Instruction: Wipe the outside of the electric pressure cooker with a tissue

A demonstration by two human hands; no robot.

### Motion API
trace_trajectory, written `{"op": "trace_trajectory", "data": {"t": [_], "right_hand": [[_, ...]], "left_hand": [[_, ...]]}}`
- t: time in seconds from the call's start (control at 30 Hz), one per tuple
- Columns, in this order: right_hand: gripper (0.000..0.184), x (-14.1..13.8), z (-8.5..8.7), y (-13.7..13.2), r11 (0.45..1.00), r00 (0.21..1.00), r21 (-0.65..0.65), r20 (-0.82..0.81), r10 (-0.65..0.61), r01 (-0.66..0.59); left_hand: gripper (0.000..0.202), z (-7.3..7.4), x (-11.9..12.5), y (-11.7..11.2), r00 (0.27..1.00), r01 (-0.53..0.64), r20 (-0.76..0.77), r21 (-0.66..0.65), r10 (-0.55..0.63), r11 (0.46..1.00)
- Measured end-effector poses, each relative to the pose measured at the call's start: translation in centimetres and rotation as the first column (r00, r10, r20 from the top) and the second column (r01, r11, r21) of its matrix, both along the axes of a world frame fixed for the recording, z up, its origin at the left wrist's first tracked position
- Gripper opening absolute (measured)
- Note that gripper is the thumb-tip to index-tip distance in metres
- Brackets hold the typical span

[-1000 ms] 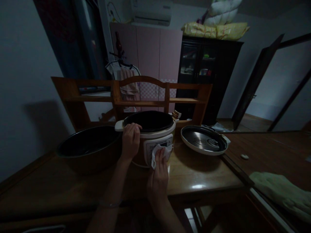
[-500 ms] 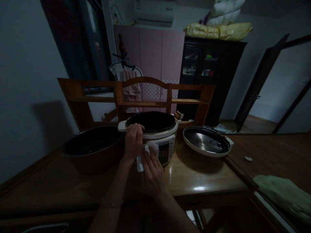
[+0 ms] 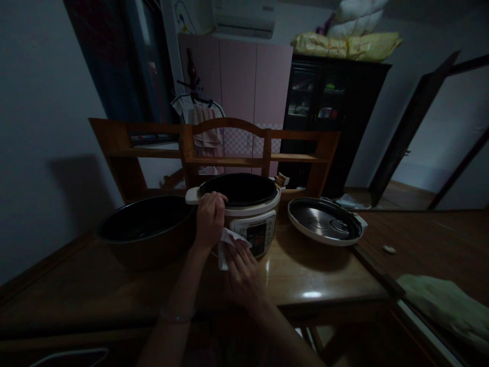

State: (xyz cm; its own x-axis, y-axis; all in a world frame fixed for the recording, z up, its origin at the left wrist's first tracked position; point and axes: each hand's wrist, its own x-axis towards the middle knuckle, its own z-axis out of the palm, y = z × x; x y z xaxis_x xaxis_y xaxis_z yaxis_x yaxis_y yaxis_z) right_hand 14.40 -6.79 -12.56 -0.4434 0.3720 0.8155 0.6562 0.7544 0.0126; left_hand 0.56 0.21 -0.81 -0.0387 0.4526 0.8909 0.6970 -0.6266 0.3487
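A white electric pressure cooker stands lidless on the wooden desk, its dark inside facing up and its control panel towards me. My left hand grips the cooker's rim at the front left, fingers curled over the edge. With my right hand I press a white tissue against the cooker's front, left of the panel. To the left sits a large dark inner pot. On the right the round lid lies with its metal underside up.
The wooden desk has a low shelf rack along its back. A small pale object and a light green cloth lie on the brown surface at right.
My right hand has slid slightly down on the cooker's front, and the tissue now lies flatter with a corner spread towards the panel. My left hand stays on the rim.
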Motion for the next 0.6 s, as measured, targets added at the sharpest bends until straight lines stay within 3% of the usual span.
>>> {"op": "trace_trajectory", "data": {"t": [0.4,0.6], "right_hand": [[0.058,1.3,-0.7,-0.8,0.996,0.995,-0.066,0.078,0.069,-0.064],[0.058,1.4,-1.3,-1.5,0.995,0.996,-0.096,0.084,0.037,-0.028]], "left_hand": [[0.034,0.0,0.0,-0.1,1.000,-0.003,0.002,-0.002,0.003,1.000],[0.034,0.1,0.0,-0.2,1.000,-0.005,-0.007,-0.001,0.005,1.000]]}}
